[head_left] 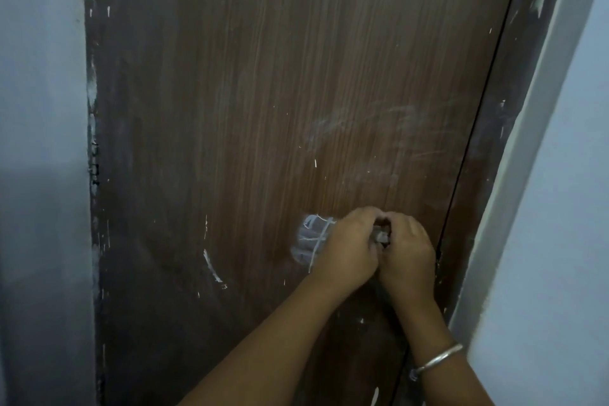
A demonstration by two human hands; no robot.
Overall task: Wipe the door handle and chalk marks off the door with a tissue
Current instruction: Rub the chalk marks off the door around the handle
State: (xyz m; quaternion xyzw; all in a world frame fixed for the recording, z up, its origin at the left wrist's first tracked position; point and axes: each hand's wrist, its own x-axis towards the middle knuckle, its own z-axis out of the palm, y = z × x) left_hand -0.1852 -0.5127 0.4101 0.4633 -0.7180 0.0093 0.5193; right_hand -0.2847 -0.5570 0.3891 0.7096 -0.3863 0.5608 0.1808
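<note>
A brown wood-grain door (263, 92) fills the view. White chalk marks (311, 237) sit low on it, just left of my hands, and a faint smeared chalk patch (362, 135) lies higher up. My left hand (346, 247) and my right hand (408, 257) are pressed together against the door near its right edge. Both curl around a small grey-white tissue (382, 237) that peeks out between them. The door handle is hidden behind my hands.
A short white chalk streak (212, 269) marks the door lower left. The dark door frame (487, 175) and a pale wall (560, 208) stand to the right; another pale wall (43, 142) is on the left. A silver bangle (438, 360) circles my right wrist.
</note>
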